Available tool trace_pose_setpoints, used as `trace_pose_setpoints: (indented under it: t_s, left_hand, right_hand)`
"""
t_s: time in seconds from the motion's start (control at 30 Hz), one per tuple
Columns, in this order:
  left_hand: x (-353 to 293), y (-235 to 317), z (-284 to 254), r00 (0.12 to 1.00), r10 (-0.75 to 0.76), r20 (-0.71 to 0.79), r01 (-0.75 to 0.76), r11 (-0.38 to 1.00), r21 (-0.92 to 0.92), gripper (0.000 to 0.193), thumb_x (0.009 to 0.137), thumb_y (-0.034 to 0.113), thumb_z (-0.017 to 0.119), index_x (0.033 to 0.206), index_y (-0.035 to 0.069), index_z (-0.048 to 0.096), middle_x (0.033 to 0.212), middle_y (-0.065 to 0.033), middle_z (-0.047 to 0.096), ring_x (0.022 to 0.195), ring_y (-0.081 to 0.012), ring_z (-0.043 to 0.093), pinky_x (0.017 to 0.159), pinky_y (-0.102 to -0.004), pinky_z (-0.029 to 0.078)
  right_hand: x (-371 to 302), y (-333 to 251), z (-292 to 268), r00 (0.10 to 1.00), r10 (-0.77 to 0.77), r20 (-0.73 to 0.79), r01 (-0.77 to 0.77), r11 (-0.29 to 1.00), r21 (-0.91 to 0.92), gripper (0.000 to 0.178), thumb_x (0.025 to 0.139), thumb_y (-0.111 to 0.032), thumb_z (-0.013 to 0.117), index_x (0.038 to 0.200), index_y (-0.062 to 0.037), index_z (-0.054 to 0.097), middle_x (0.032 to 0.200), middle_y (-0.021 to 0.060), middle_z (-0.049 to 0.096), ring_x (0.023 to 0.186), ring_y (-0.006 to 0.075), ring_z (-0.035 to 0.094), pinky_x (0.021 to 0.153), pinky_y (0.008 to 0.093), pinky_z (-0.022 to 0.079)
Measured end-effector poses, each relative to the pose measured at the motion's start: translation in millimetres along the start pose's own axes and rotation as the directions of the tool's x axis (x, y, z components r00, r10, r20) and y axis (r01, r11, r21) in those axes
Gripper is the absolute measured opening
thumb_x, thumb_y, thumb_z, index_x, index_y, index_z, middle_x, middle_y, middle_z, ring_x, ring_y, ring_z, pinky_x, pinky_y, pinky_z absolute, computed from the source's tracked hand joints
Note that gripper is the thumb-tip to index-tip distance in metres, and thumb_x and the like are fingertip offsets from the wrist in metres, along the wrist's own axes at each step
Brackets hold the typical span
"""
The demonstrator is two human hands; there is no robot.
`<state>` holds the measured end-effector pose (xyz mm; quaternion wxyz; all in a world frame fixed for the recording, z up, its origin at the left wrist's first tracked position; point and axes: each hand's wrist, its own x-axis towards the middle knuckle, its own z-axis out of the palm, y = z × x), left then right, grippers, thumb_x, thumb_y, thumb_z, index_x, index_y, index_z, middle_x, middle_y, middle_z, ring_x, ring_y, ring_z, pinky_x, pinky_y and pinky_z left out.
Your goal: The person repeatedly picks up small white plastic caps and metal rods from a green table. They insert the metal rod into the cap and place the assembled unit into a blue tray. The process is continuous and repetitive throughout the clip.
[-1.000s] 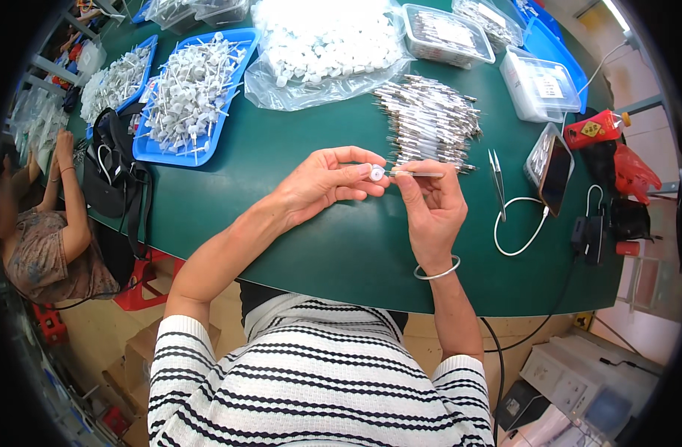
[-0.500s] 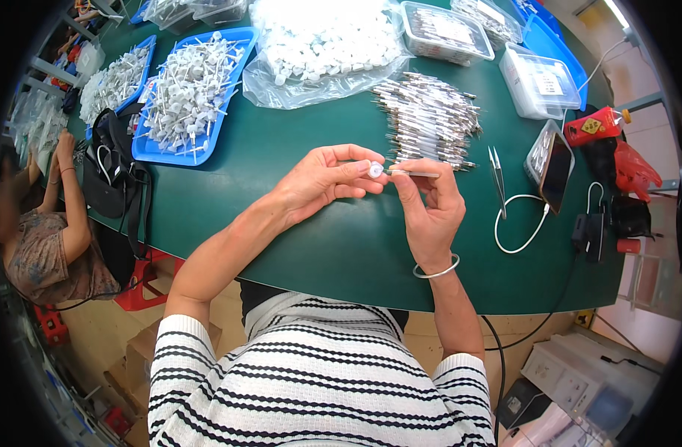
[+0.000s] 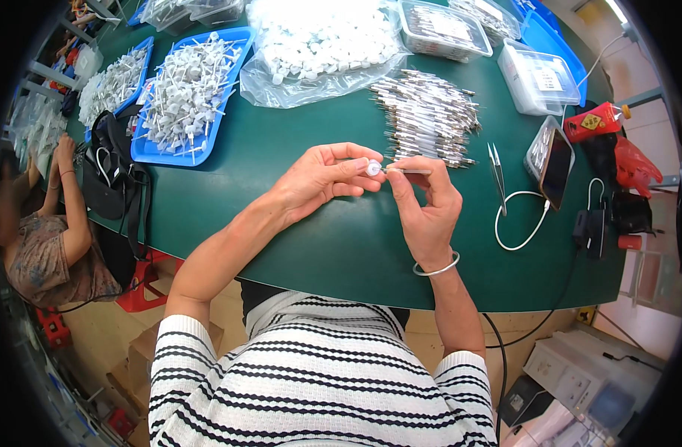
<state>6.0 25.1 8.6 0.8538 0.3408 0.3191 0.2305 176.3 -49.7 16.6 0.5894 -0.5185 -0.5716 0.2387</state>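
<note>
Between the thumb and fingers of my left hand [image 3: 330,177] is a small white plastic cap [image 3: 373,168], its round face turned up. My right hand [image 3: 429,205] pinches a thin metal rod [image 3: 408,171], whose near end meets the cap's right side. Whether the rod sits inside the cap or only touches it, I cannot tell. Beyond my right hand lies a pile of slim metal rods [image 3: 426,119]. Past my left hand, an open clear bag [image 3: 281,93] holds many white caps [image 3: 326,45].
A blue tray [image 3: 207,149] holds caps joined to rods. Metal tweezers [image 3: 497,179], a phone [image 3: 555,167] with a white cable, and a clear plastic box [image 3: 538,78] lie to the right. At the far left a co-worker [image 3: 51,238] sits beside a black bag [image 3: 110,179].
Both hands have shifted very slightly left, with the cap and rod still held together. The grips look the same.
</note>
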Motion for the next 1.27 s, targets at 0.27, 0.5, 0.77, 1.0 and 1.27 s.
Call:
trace_pose_setpoints:
  t_s: [0.27,0.5,0.77,1.0,1.27]
  left_hand:
    - [0.1,-1.0,1.2,0.999,0.039,-0.003,-0.038,0.999,0.039,0.026,0.092,0.015,0.059,0.112,-0.001,0.059,0.099,-0.0097,0.066,0.088,-0.0143,0.067,0.073,-0.0210,0.056]
    - [-0.5,-0.6,2.1,0.999,0.048,-0.007,-0.047,0.998,0.037,0.025,0.092,0.015,0.058,0.112,-0.001,0.059,0.098,-0.0098,0.066,0.088,-0.0140,0.067,0.073,-0.0206,0.056]
    - [-0.2,-0.7,2.3,0.999,0.041,-0.005,-0.041,0.998,0.040,0.026,0.092,0.014,0.059,0.113,-0.001,0.059,0.098,-0.0096,0.066,0.088,-0.0142,0.067,0.072,-0.0201,0.056]
    - [0.3,-0.5,1.4,1.000,0.011,0.011,-0.010,1.000,-0.009,0.027,0.092,0.015,0.059,0.114,-0.001,0.059,0.099,-0.0099,0.066,0.088,-0.0148,0.067,0.071,-0.0200,0.056]
    - [-0.6,0.1,1.5,1.000,0.002,0.021,-0.002,0.999,-0.035,0.027,0.092,0.014,0.059,0.114,-0.001,0.058,0.100,-0.0106,0.066,0.088,-0.0155,0.067,0.071,-0.0198,0.056]
  right_hand:
    - [0.5,0.3,0.3,1.000,-0.006,-0.002,0.006,1.000,-0.031,0.013,0.081,-0.002,0.069,0.089,-0.0006,0.059,0.081,0.0077,0.066,0.070,0.0167,0.065,0.065,0.0266,0.052]
    - [0.3,1.0,0.3,1.000,-0.011,-0.005,0.011,0.999,-0.039,0.014,0.080,-0.002,0.070,0.088,-0.0006,0.059,0.081,0.0077,0.066,0.070,0.0170,0.066,0.064,0.0267,0.052]
    - [0.6,1.5,-0.3,1.000,0.004,-0.002,-0.004,1.000,-0.022,0.013,0.081,-0.003,0.069,0.088,-0.0001,0.059,0.080,0.0075,0.065,0.069,0.0158,0.065,0.065,0.0262,0.052]
    - [1.6,-1.5,-0.7,0.998,0.059,0.000,-0.059,0.996,0.064,0.011,0.083,-0.003,0.068,0.089,0.0000,0.059,0.079,0.0056,0.066,0.071,0.0126,0.064,0.069,0.0258,0.053]
    - [1.0,-1.8,-0.6,0.996,0.083,0.012,-0.084,0.991,0.102,0.011,0.084,-0.003,0.067,0.090,0.0000,0.058,0.080,0.0053,0.066,0.072,0.0123,0.064,0.070,0.0258,0.053]
